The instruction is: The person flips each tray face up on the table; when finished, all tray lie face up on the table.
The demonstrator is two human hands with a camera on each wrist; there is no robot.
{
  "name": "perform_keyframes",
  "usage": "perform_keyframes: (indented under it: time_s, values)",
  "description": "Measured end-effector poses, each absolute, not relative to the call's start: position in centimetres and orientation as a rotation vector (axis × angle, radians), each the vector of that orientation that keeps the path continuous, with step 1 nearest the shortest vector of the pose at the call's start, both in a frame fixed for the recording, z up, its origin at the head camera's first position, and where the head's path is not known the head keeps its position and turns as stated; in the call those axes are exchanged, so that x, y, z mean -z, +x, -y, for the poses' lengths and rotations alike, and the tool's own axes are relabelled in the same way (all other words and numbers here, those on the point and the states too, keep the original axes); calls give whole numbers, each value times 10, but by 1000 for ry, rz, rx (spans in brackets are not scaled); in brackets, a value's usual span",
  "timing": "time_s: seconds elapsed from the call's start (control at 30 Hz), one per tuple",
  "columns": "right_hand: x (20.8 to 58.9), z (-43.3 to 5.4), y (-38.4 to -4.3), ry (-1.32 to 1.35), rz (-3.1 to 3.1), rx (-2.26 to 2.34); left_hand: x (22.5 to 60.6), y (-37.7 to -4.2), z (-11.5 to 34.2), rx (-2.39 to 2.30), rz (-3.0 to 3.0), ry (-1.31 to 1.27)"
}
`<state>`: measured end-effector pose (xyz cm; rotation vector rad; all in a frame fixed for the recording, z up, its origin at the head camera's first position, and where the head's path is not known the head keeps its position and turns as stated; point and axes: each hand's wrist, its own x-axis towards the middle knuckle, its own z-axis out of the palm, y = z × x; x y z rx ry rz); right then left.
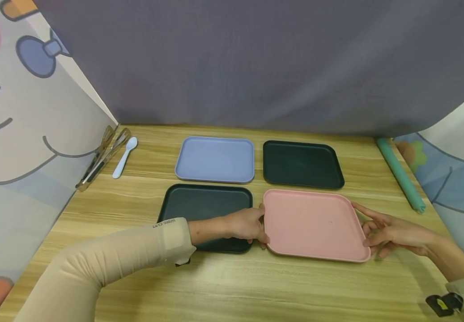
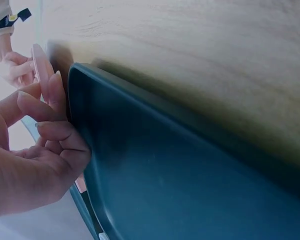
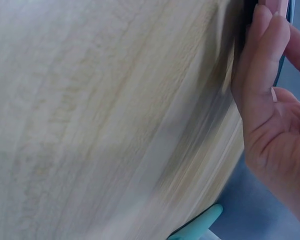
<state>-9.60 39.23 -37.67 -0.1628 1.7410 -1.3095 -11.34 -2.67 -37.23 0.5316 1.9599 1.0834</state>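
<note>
Both hands hold a pink rectangular tray (image 1: pixel 316 226) at the front right of the table, one at each short side. The left hand (image 1: pixel 245 225) pinches its left edge between thumb and fingers, while its forearm crosses over a dark green tray (image 1: pixel 203 201). In the left wrist view the pink tray (image 2: pixel 42 70) looks tilted above the wood, and the left hand's curled lower fingers are right at the dark tray's rim (image 2: pixel 85 145). On the opposite side, the right hand (image 1: pixel 393 232) grips the right edge, with fingers reaching under it.
Behind lie a periwinkle blue tray (image 1: pixel 214 159) and a second dark tray (image 1: pixel 302 164). Metal tongs (image 1: pixel 104 158) and a pale blue spoon (image 1: pixel 125 157) lie at the far left. A green roll (image 1: pixel 401 174) lies along the right edge. A grey curtain (image 1: pixel 248 67) hangs behind the table.
</note>
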Motion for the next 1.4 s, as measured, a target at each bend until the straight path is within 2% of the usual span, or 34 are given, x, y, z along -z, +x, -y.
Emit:
perform_keyframes:
  time_s: [1.4]
  values:
    - [379, -393, -96, -209, -1783, 1283, 370, -112, 16, -909, -2151, 496]
